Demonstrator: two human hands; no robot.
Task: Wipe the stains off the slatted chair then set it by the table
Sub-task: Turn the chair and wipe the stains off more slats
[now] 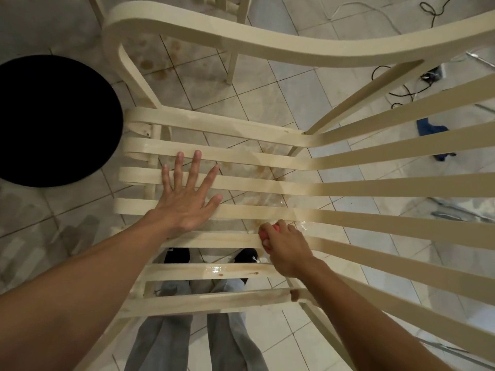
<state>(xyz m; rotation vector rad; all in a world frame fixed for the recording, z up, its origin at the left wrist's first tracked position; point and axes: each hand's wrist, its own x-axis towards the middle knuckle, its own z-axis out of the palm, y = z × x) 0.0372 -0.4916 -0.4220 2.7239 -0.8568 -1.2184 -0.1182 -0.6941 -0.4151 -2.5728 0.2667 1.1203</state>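
chair [214, 123] fills frame centre, standing on tiled floor [267, 84]. left hand [187, 202] grip open, flat on seat slats, centre-left. right hand [288, 249] grip closed around red pad [271, 231], pressed on wet slat, lower centre.

Cream slatted chair [241, 183] with brownish stains; red cloth [270, 231]; pale tiled floor [267, 84]; black round stool [53, 119]; grey trousers [171, 336].
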